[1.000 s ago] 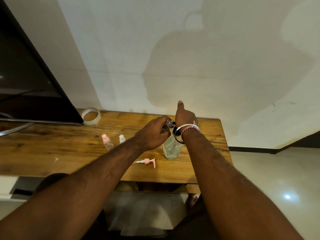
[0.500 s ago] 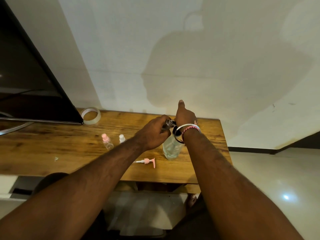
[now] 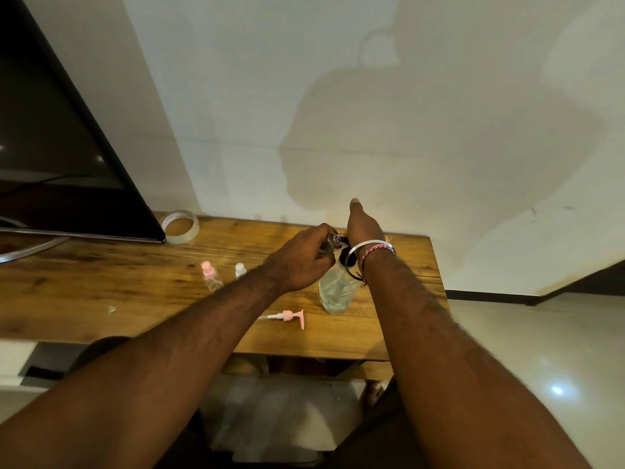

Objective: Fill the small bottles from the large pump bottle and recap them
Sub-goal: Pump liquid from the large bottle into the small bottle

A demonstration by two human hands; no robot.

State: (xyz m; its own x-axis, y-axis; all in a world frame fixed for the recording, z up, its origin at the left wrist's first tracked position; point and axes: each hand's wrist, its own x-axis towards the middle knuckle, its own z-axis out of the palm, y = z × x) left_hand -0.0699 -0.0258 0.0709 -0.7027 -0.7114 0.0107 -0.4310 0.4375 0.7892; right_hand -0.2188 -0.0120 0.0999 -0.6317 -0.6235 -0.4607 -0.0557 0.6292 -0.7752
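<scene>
Nearest me a pink pump head (image 3: pixel 286 316) lies on the table (image 3: pixel 84 292). Beyond it stands the large bottle (image 3: pixel 334 291). My left hand (image 3: pixel 302 262) grips a small bottle (image 3: pixel 333 241), tilted above it; my right hand's (image 3: pixel 363 225) grip I can't tell.

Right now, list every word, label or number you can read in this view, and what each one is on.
No text here can be read.
Tape roll: reddish marks on the inner core, too blurred to read.
Large bottle: faint printing on its clear wall, too blurred to read.
Pink-capped small bottle, white-capped small bottle, pink pump head and dark screen: no lettering visible.
</scene>
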